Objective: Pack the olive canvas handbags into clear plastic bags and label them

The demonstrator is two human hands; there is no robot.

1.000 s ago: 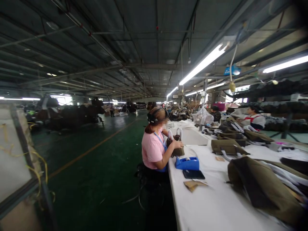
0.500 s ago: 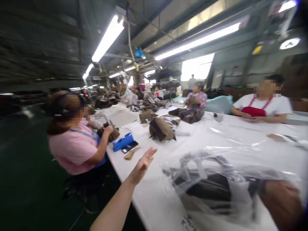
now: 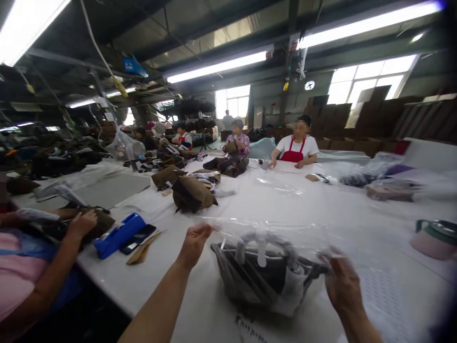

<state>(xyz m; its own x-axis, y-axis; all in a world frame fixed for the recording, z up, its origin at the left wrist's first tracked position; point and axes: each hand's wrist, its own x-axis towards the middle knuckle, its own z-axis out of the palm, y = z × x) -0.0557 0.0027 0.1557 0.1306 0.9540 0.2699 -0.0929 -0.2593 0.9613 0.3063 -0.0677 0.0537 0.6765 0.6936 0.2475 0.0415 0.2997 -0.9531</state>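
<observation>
A dark handbag (image 3: 264, 271) with wrapped handles stands on the white table inside a clear plastic bag (image 3: 289, 297). My left hand (image 3: 195, 240) is closed, pinching the plastic bag's upper left edge. On the opposite side my right hand (image 3: 341, 276) is closed on the bag's upper right edge, its fingers slightly blurred. The plastic stretches between both hands above the handbag's handles. Dark writing shows on the table just in front of the handbag.
To the left, a person in pink handles a brown bag near a blue tape dispenser (image 3: 123, 233) and a phone (image 3: 137, 239). Brown bags (image 3: 194, 193) lie ahead. A pink and green container (image 3: 435, 238) stands at right. Several people sit across the white table (image 3: 264, 202).
My view has turned to the right. My left hand, open and apart from the plastic before, now grips its left edge. The packed handbag now sits more central and upright between my hands.
</observation>
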